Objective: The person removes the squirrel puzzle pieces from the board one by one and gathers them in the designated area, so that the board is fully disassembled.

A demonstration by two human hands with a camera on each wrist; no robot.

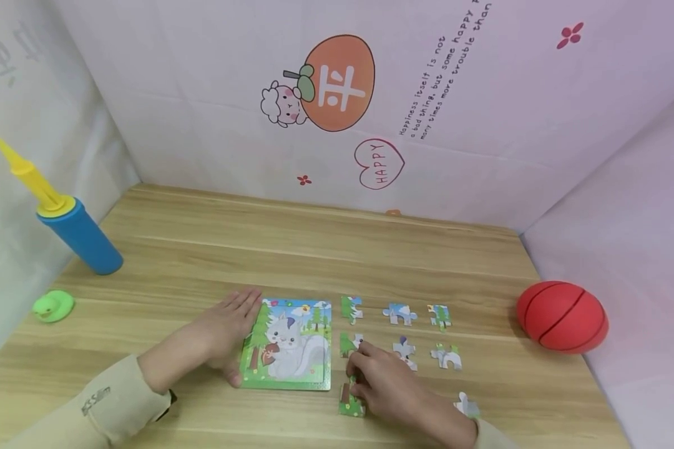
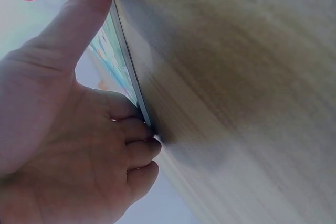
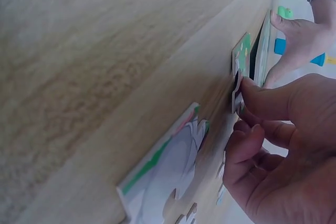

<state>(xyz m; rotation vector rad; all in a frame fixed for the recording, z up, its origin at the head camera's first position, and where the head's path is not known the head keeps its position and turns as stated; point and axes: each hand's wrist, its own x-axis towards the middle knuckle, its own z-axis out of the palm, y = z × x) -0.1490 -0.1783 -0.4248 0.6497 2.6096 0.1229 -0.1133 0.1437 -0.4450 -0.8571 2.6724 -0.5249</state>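
My left hand (image 1: 233,330) rests along the left side of a framed squirrel picture board (image 1: 289,337). Its fingers lie near the upper corner and its thumb near the lower one. In the left wrist view, the thumb and fingertips (image 2: 143,153) are right at the board's edge. Just right of the board, my right hand (image 1: 390,383) pinches a jigsaw puzzle piece (image 3: 237,94) between thumb and fingers, close over the table. The hand partly covers a green piece with a brown trunk (image 1: 351,405) and a piece above it (image 1: 348,344).
Several loose puzzle pieces lie in spaced rows on the wooden table (image 1: 230,249), including a tree piece (image 1: 440,317) and a grey piece (image 1: 467,405). A red ball (image 1: 563,317) sits at right. A blue and yellow pump (image 1: 81,234) and green toy duck (image 1: 53,306) stand at left.
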